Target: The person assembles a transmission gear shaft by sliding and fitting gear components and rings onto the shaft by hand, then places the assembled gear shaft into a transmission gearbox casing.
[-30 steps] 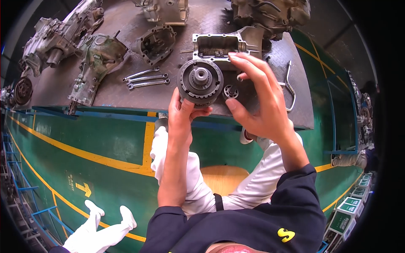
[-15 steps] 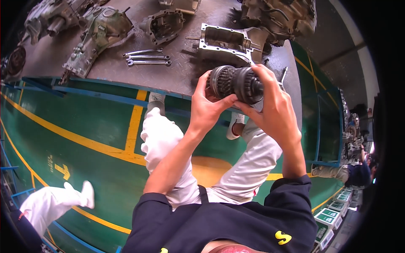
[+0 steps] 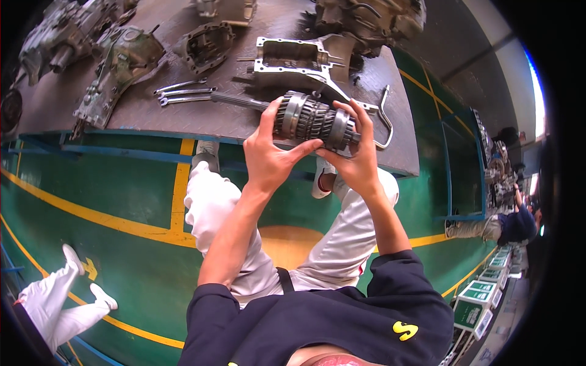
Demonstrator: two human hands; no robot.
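Observation:
Both my hands hold a gear shaft [image 3: 310,120], a dark steel stack of toothed gears, over the near edge of the metal bench. My left hand [image 3: 267,157] wraps the left end of the stack, thumb below and fingers behind. My right hand [image 3: 357,163] grips the right end, its fingers over the smaller gears. From the stack a long splined end [image 3: 241,100] points left over the bench. Just behind lies an open gearbox housing [image 3: 284,71] with a pale machined rim and a thin rod sticking out on each side.
Three wrenches [image 3: 186,98] lie left of the splined end. A bent metal bar [image 3: 390,128] rests at the right bench edge. Several gearbox casings [image 3: 125,58] stand at the left and back. Another person's legs [image 3: 55,293] show at lower left; another person [image 3: 516,226] is far right.
The gear shaft has turned in my hands, so its long splined end now shows, pointing left. The whole view has shifted slightly. The legs at lower left have moved.

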